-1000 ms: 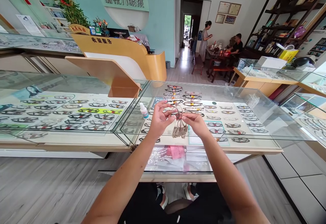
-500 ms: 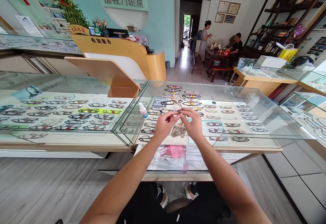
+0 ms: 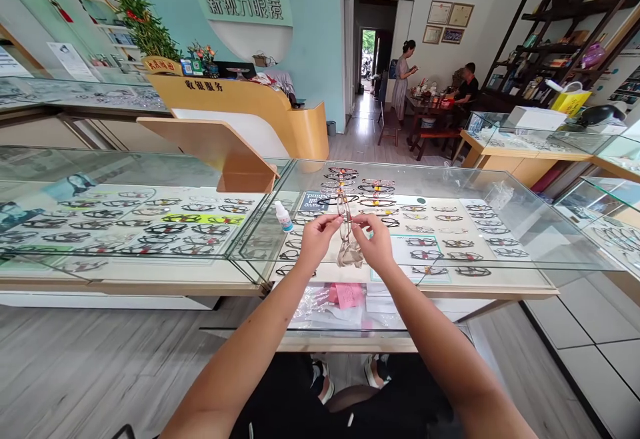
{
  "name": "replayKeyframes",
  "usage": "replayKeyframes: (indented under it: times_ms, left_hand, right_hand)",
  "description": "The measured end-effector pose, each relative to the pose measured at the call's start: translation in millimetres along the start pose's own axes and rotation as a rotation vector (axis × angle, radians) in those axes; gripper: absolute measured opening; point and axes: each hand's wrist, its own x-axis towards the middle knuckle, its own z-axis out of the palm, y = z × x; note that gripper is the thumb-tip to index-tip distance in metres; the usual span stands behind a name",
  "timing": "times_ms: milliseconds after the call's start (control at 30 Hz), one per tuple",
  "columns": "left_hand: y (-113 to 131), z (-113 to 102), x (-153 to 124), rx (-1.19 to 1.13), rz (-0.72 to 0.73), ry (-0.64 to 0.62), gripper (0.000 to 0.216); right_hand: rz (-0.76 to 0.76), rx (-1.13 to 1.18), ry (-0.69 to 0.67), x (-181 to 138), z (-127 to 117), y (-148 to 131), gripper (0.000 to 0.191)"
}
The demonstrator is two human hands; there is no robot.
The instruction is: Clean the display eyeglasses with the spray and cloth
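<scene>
Glass case top (image 3: 450, 186) under my hands | left hand (image 3: 314, 242) and right hand (image 3: 376, 246) pinch the spectacles (image 3: 345, 216), cloth (image 3: 350, 254) hanging | small bottle (image 3: 283, 216) near left | bare glass rightward to edge.

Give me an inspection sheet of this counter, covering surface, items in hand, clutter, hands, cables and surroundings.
Surface: glass display case, top closed, rows of eyeglass frames inside.
Items in hand: pair of glasses held above the case, a beige cleaning cloth hanging below it.
Clutter: small white dropper bottle standing on the glass; pink slip and plastic bags on the lower shelf.
Hands: left hand and right hand both pinch the glasses with the fingers.
Cables: nothing seen.
Surroundings: yellow cashier desk; two people at a far table; dark shelving.
</scene>
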Motion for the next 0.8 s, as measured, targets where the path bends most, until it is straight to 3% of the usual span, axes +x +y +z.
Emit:
replayKeyframes:
  times_ms: [133, 267, 633, 800]
  left_hand:
    - [0.2, -0.1, 0.8, 0.000, -0.019, -0.058, 0.044]
    - [3.3, -1.3, 1.6, -0.019, -0.035, -0.087, 0.044]
    - [2.4, -4.8, 1.2, 0.021, -0.009, -0.142, 0.052]
    - [6.6, -12.1, 8.3, 0.165, 0.092, -0.134, 0.044]
  right_hand:
    - [0.112, 0.141, -0.060, 5.1, 0.1, 11.8, 0.031]
    - [0.121, 0.176, -0.085, 6.0, 0.9, 16.4, 0.036]
    - [0.108, 0.141, -0.112, 1.7, 2.1, 13.9, 0.033]
    - [0.077, 0.031, -0.034, 1.8, -1.1, 7.7, 0.025]
